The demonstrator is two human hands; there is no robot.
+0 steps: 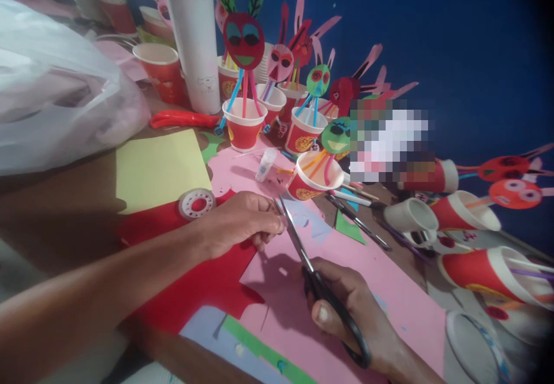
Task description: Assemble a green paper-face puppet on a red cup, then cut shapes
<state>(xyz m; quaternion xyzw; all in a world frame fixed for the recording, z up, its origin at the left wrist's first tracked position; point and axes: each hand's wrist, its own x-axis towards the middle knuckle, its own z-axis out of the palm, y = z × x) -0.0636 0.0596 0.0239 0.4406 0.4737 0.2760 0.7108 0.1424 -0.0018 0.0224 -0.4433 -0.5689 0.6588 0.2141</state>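
Note:
My right hand [346, 303] holds black-handled scissors [303, 245], their blades pointing up and to the left, slightly parted. The blade tips are at the fingertips of my left hand [249, 219]. Those fingers are pinched together, and whatever they hold is too small to make out. Beneath both hands lie a pink paper sheet [389, 314] and red paper [194, 291]. A white tape ring [186, 204] rests beside my left wrist, at the edge of a yellow sheet [160, 170].
Red paper cups [245, 133] with paper-faced straw figures stand along the back; more cups lie tipped at the right. Nearby are a white bottle [194, 43], a plastic bag [60, 89], a black pen [359, 222], a small clear vial [265, 164] and a tape roll [471, 343].

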